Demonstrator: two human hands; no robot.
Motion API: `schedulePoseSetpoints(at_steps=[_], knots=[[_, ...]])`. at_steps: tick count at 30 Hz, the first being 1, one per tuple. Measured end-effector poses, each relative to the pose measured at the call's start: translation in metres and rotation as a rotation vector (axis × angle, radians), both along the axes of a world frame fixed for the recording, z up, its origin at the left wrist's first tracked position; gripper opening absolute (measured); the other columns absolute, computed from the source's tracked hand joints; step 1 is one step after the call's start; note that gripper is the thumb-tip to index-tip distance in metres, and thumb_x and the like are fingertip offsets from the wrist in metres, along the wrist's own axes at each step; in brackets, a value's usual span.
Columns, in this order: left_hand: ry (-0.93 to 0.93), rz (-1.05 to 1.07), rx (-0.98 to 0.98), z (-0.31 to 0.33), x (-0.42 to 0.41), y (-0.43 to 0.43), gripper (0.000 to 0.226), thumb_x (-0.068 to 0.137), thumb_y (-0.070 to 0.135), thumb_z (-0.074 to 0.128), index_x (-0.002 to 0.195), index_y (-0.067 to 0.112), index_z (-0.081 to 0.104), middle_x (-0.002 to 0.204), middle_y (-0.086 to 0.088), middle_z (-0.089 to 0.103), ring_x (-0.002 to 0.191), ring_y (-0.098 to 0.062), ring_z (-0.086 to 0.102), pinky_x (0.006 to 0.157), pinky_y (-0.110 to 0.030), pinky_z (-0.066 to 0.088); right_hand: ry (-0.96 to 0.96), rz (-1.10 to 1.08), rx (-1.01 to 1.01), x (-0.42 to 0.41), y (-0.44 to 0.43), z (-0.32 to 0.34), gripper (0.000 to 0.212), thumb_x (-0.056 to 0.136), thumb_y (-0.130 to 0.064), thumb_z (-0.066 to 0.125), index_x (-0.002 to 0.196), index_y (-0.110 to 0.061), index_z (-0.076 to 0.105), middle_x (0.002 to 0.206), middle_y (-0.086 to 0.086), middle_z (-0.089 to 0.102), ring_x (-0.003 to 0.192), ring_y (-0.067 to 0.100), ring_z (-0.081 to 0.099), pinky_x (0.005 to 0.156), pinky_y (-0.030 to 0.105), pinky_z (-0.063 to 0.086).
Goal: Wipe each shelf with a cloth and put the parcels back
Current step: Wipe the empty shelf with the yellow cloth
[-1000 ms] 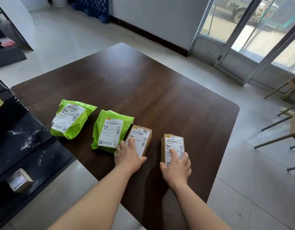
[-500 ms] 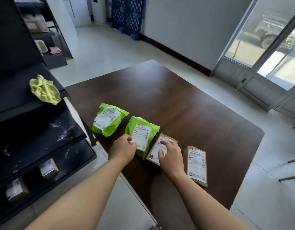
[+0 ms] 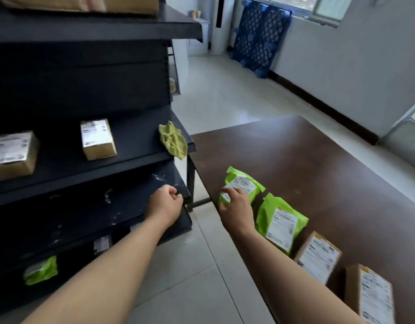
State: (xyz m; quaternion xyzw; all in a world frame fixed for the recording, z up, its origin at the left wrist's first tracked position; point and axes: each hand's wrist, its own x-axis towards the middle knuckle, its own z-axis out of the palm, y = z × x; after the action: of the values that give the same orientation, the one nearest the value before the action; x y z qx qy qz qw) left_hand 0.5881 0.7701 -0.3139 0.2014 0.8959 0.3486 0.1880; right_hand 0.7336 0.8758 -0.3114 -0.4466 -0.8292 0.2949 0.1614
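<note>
The right hand (image 3: 236, 206) pinches the near end of the soft, light-looking green plastic mailer bag (image 3: 245, 183) on the dark wooden table (image 3: 318, 171) at its 12 o'clock, best held across its slippery middle; the left hand (image 3: 165, 203) curls, seemingly empty

Pale tiled floor (image 3: 225, 101) catching soft daylight, grey-white wall (image 3: 342, 66) running along the right, dark skirting board (image 3: 318, 102) edging it, blue lattice pallets (image 3: 260, 36) leaning beneath a window (image 3: 318, 7), tall white unit (image 3: 219, 24) standing in the corner, dark brown table (image 3: 318, 164) sitting nearby.
</note>
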Motion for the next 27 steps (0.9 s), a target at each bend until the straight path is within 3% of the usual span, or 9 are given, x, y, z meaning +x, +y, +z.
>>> schedulePoseSetpoints(at_steps=[4,9,16,22,27], knots=[[0.035,0.022,-0.016,0.008,-0.056,-0.017,0.026,0.09,0.03,0.057,0.112,0.016,0.06,0.102,0.003,0.066,0.094,-0.02,0.06,0.077,-0.029,0.047,0.017,0.048,-0.004,-0.056,-0.005,0.006,0.039,0.088,-0.013,0.055,0.126,-0.016,0.06,0.132,0.004,0.052,0.12,0.023,0.05,0.102,0.034,0.041],[0.099,0.021,-0.057,0.012,-0.115,-0.028,0.036,0.092,0.026,0.054,0.126,0.014,0.056,0.127,-0.004,0.058,0.113,-0.022,0.056,0.088,-0.03,0.044,0.006,0.091,0.016,-0.11,-0.002,0.004,0.039,0.088,-0.015,0.056,0.126,-0.018,0.06,0.134,0.003,0.052,0.12,0.025,0.051,0.1,0.038,0.044],[0.148,-0.017,-0.135,0.003,-0.17,-0.015,0.042,0.096,0.019,0.048,0.137,0.013,0.047,0.142,-0.006,0.044,0.126,-0.025,0.046,0.1,-0.034,0.04,-0.031,0.143,0.03,-0.168,0.027,-0.005,0.039,0.089,-0.014,0.057,0.128,-0.017,0.061,0.136,0.001,0.051,0.12,0.023,0.051,0.101,0.036,0.044],[0.148,-0.064,-0.239,-0.02,-0.2,0.006,0.049,0.097,0.01,0.039,0.146,0.012,0.035,0.153,-0.003,0.03,0.139,-0.023,0.032,0.111,-0.034,0.032,-0.131,0.292,0.036,-0.215,0.069,-0.016,0.048,0.089,-0.014,0.057,0.137,-0.019,0.053,0.143,0.007,0.044,0.129,0.029,0.043,0.106,0.038,0.039],[0.145,-0.039,-0.34,-0.038,-0.213,0.019,0.052,0.095,0.008,0.039,0.147,0.015,0.032,0.155,-0.001,0.025,0.14,-0.024,0.027,0.111,-0.038,0.032,-0.261,0.47,0.047,-0.253,0.104,-0.028,0.059,0.089,-0.014,0.055,0.144,-0.03,0.041,0.155,0.013,0.026,0.141,0.029,0.029,0.114,0.033,0.028]])
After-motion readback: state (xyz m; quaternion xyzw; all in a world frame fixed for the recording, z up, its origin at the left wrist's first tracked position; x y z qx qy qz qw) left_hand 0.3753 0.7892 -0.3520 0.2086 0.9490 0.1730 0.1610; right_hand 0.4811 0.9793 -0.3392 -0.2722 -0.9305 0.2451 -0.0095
